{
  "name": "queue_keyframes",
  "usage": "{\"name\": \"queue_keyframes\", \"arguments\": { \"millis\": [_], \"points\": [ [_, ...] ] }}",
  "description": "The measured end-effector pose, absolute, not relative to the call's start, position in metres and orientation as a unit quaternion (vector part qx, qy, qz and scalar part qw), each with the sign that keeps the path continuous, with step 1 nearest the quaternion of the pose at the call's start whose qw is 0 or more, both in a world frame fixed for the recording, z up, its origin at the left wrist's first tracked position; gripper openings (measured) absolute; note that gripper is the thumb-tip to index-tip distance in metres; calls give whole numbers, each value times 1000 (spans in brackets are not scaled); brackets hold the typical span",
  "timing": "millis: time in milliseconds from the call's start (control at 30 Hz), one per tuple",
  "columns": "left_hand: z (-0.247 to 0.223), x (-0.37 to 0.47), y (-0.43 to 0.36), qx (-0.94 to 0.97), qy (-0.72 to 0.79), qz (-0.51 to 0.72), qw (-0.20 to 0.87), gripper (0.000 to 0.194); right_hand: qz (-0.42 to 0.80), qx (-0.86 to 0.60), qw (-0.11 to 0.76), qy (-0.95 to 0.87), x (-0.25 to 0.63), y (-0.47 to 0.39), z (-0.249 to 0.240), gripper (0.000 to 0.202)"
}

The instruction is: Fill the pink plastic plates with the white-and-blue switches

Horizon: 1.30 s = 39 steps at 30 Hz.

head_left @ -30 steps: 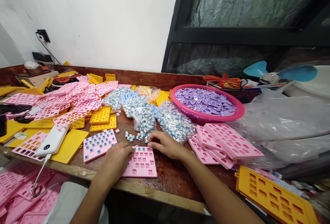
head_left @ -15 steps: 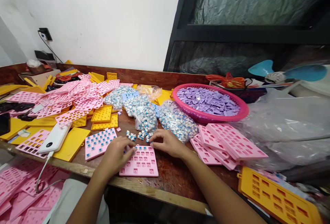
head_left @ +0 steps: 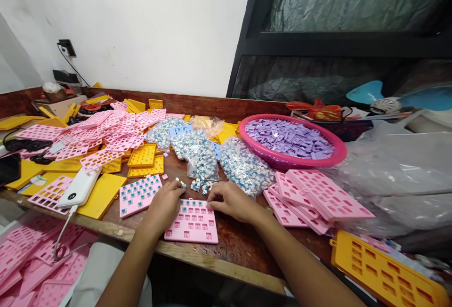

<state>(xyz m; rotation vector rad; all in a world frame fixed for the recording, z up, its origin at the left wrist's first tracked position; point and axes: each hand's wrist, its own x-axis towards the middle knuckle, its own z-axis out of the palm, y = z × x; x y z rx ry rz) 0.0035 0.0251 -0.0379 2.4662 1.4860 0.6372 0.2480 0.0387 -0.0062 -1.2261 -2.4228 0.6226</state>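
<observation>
A pink keyboard case (head_left: 192, 229) with square openings lies at the table's front edge, blue-and-white key switches (head_left: 192, 203) along its top row. My left hand (head_left: 165, 206) reaches over the case's upper left, its closed fingertips at a few loose key switches (head_left: 181, 182); whatever they hold is hidden. At the case's top right corner, my right hand (head_left: 231, 199) has thumb and forefinger pinched low, and I cannot make out what is between them. To the left, a second pink case (head_left: 136, 208) is filled with switches. Behind the hands are more loose switches (head_left: 199, 186).
Bags of switches (head_left: 243, 165) stand behind. A magenta basket (head_left: 293, 162) holds purple pieces. Pink cases (head_left: 328, 198) are stacked at right, near a yellow case (head_left: 384, 269). Pink plates (head_left: 102, 128), yellow parts (head_left: 100, 196) and a white power bank (head_left: 79, 189) crowd the left.
My left hand has moved from the case's top row up to the loose switches. A switch now shows in the second row. My right hand has shifted slightly down at the top right corner.
</observation>
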Motion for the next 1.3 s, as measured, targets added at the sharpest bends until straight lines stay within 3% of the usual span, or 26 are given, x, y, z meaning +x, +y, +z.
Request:
{"name": "queue_keyframes", "arguments": {
  "millis": [400,800,1100,1300],
  "points": [
    [-39,2,28,767,563,262,161,21,200,-431,152,-867,244,33,-1,5],
    [-29,-7,11,769,497,366,164,21,197,-417,178,-869,244,35,-13,8],
    [-16,-39,-32,799,490,268,223,27,279,-409,214,-842,248,42,-17,9],
    [-23,-38,-23,801,476,268,244,20,175,-437,292,-833,236,52,-30,16]
  ]
}}
